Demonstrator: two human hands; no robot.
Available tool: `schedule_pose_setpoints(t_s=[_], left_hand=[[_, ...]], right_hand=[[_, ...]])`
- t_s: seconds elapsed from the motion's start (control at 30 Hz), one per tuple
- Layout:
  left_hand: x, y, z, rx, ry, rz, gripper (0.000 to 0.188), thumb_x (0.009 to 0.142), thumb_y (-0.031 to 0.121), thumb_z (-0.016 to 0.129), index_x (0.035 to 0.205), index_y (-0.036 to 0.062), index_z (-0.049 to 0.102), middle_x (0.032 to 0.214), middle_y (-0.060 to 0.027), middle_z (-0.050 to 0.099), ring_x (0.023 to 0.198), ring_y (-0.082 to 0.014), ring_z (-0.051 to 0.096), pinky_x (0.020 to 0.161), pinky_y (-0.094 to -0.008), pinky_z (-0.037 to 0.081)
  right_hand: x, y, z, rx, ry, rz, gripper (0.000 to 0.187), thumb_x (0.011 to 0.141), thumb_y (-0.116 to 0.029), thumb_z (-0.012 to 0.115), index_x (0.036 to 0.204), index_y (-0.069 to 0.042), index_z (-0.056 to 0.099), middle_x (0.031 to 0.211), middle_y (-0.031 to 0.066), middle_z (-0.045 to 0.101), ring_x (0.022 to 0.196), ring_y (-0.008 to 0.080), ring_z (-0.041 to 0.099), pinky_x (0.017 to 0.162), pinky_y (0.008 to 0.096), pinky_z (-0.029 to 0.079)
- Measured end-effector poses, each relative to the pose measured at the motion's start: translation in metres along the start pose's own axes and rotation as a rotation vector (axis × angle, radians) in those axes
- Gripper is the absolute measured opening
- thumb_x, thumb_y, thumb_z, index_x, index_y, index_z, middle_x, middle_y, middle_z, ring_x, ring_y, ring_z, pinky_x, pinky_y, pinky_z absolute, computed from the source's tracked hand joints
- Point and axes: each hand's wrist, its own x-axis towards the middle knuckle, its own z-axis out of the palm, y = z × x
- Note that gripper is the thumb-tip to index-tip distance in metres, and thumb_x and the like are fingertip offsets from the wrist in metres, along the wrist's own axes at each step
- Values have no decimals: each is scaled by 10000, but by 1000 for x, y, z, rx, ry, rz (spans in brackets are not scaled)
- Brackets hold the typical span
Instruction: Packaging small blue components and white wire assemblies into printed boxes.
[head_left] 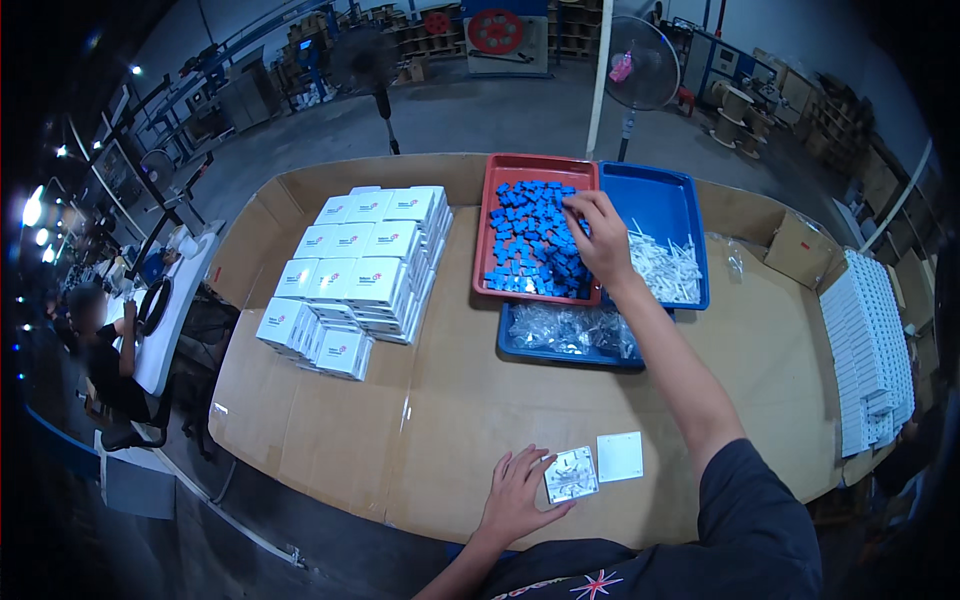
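Observation:
A shallow white square box [571, 476] lies face up near the front edge of the table, with small clear or white fittings inside. My left hand [517, 497] holds it from the left, fingertips at its upper left side and thumb by its lower edge. A flat white square cover [620, 456] lies just right of the box. My right hand [604, 240] reaches over the right side of a red tray [481, 240] full of small blue plastic pieces [535, 236]. Its fingers are curled together above the pieces; what they hold, if anything, is hidden.
A blue tray [645, 185] holds thin white parts [665, 268]. Another blue tray [515, 352], nearer me, holds clear plastic bags [570, 330]. White boxes [360, 265] stand stacked at left, white panels [868, 350] at right. Cardboard walls edge the table; a person [110, 350] sits far left.

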Motion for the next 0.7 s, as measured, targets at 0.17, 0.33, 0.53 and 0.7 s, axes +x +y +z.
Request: schedule_pose_setpoints(t_s=[0.17, 0.33, 0.53, 0.7], left_hand=[[-2, 2, 2, 37, 7, 9, 797, 750, 517, 853, 1365, 85, 591, 1392, -129, 574, 1400, -340, 497, 1180, -602, 303], [-1, 1, 6, 50, 7, 36, 808, 728, 499, 867, 1357, 77, 587, 1383, -130, 571, 1373, -346, 502, 1166, -596, 313], [0, 8, 4, 59, 31, 71, 806, 724, 455, 885, 1369, 81, 579, 1387, -128, 565, 1350, -352, 509, 1152, -557, 330], [0, 11, 3, 35, 36, 79, 849, 706, 435, 898, 1384, 53, 557, 1385, -152, 560, 1326, -359, 516, 1155, -529, 342]], right_hand=[[-50, -89, -57, -20, 180, 22, 255, 825, 55, 798, 1065, -8, 740, 1152, 144, 671, 1025, 274, 699, 848, 354, 582], [-90, -142, -86, 143, 314, 129, 311, 753, 4, 895, 1027, -16, 749, 1134, 145, 687, 1023, 265, 699, 834, 341, 581], [-117, -191, -111, 286, 349, 139, 390, 761, 72, 884, 1090, 32, 677, 1254, 156, 552, 1053, 254, 713, 931, 341, 659], [-119, -227, -127, 638, 380, 231, 434, 825, 140, 788, 1197, 43, 585, 1290, 160, 544, 1183, 321, 691, 983, 388, 631]])
